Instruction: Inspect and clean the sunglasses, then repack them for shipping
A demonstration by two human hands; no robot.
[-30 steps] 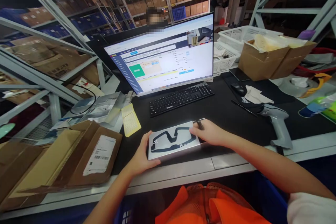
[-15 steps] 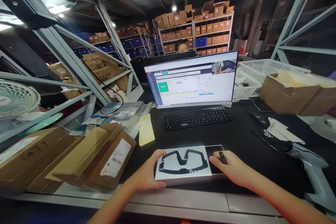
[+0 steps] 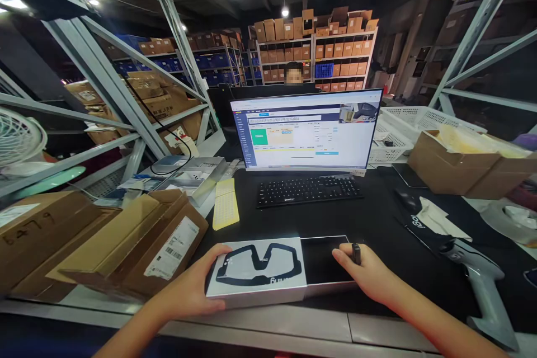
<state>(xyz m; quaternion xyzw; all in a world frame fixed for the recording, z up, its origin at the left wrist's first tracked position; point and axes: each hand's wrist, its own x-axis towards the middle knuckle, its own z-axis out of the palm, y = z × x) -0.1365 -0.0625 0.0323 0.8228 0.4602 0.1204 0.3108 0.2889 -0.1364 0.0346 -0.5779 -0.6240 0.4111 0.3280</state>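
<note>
A white box sleeve (image 3: pixel 259 285) printed with a black glasses-frame outline lies near the desk's front edge. My left hand (image 3: pixel 193 285) is closed around its left end, thumb along the top and fingers along the front. From the sleeve's right end sticks out a black inner box (image 3: pixel 321 260), much of its length showing. My right hand (image 3: pixel 369 271) grips the far right end of that inner box, fingertips partly hidden behind it. A small black ring-like band (image 3: pixel 356 253) sits on one right finger.
Behind are a keyboard (image 3: pixel 308 191) and a monitor (image 3: pixel 308 134). Opened cardboard boxes (image 3: pixel 142 240) and yellow label sheets (image 3: pixel 225 205) lie left. A barcode scanner (image 3: pixel 478 268), mouse (image 3: pixel 405 199) and carton (image 3: pixel 453 165) stand right. A person (image 3: pixel 293 74) is beyond the monitor.
My left hand has moved left with the sleeve, while my right hand stays at the inner box's end. More of the black inner box shows now.
</note>
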